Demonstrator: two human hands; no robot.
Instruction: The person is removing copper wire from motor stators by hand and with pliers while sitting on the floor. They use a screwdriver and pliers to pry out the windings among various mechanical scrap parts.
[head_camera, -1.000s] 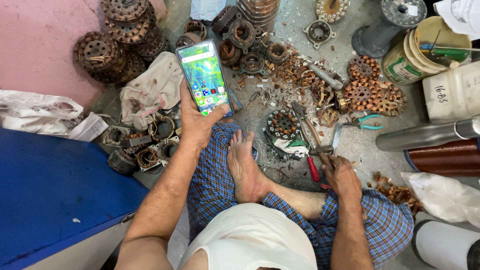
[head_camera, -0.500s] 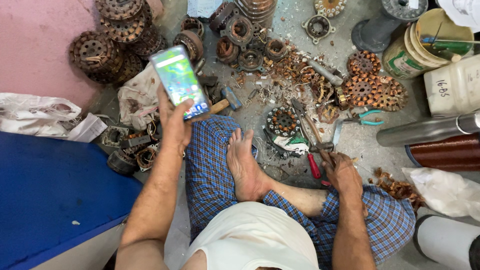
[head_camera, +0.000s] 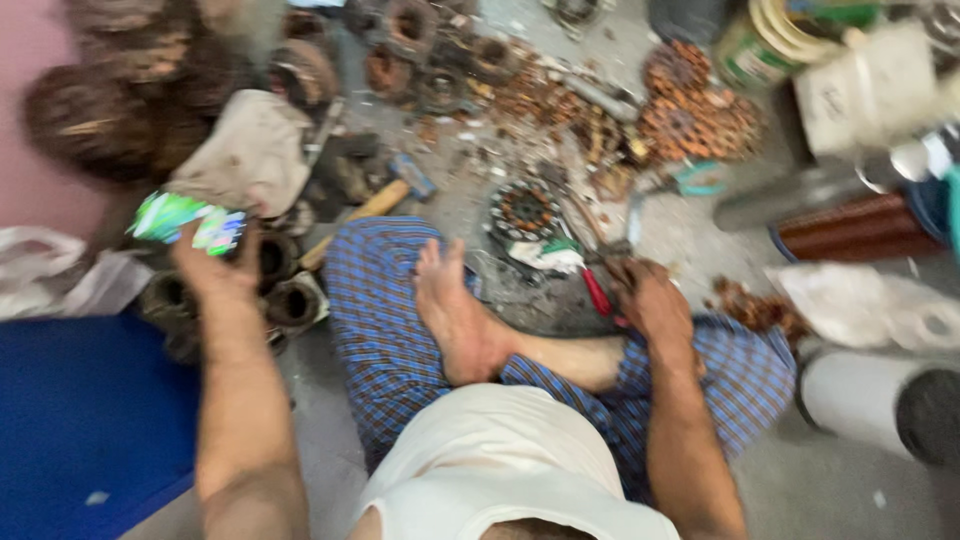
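Around the bare foot (head_camera: 455, 315), which was crossed over a blue checked garment (head_camera: 385, 320) on the grey floor (head_camera: 830, 490), the items were arranged as follows. A blue mat (head_camera: 80, 420) was laid well to the left of the foot. A white cylinder (head_camera: 880, 400) was placed far to its right. A dirty cloth (head_camera: 250, 150) was spread above and to the left of the foot, among dark motor windings (head_camera: 90, 110). A round stator (head_camera: 525, 210) was seen just above the foot. A wooden-handled hammer (head_camera: 370, 210) was laid between the cloth and the foot.

The left hand (head_camera: 215, 265) was held left of the foot, with fingers wrapped around a lit phone (head_camera: 185, 220), which was blurred. The right hand (head_camera: 650, 300) was rested right of the foot, closed on red-handled pliers (head_camera: 598, 290); the exact finger positions could not be determined.
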